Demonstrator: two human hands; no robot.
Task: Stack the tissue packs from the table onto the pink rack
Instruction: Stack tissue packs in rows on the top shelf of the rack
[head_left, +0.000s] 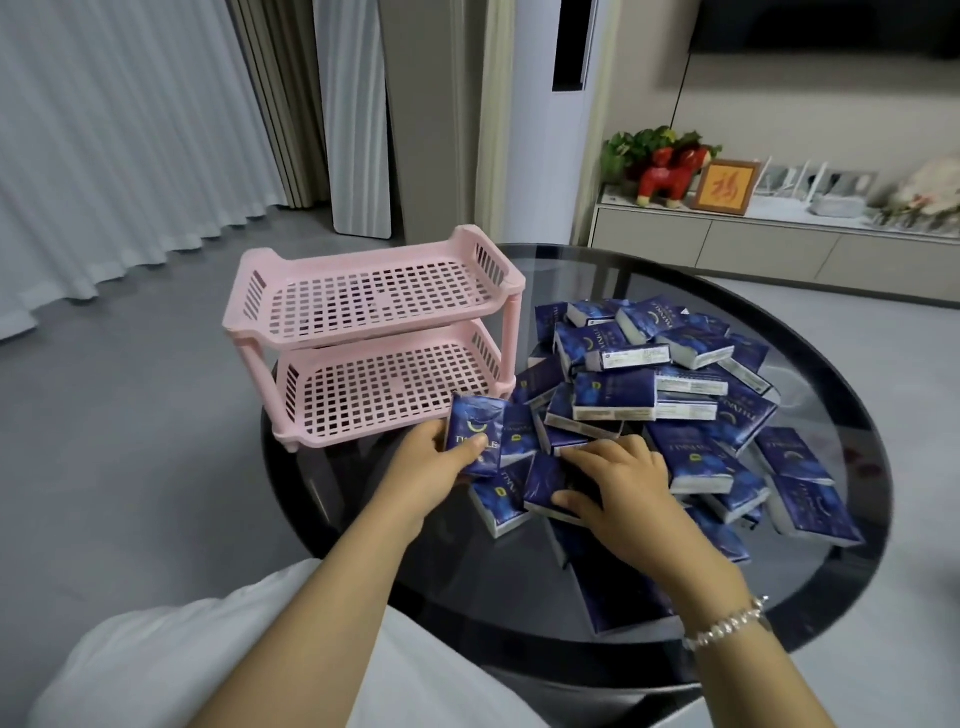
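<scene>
Packs of blue tissues (654, 384), roughly thirty, lie heaped on one round dark table (841, 415) beside one bare two-tier pink rack (374, 332), left hand (426, 462) gripping one pack (475, 435), right hand (618, 483) grasping another (545, 480).

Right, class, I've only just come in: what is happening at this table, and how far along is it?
A person is sorting blue tissue packs on a round dark glass table. The left hand holds one tissue pack just in front of the pink rack, and the right hand has its grip on another pack at the near edge of the pile. Both shelves of the rack look empty, so no pack has been stacked yet.
</scene>
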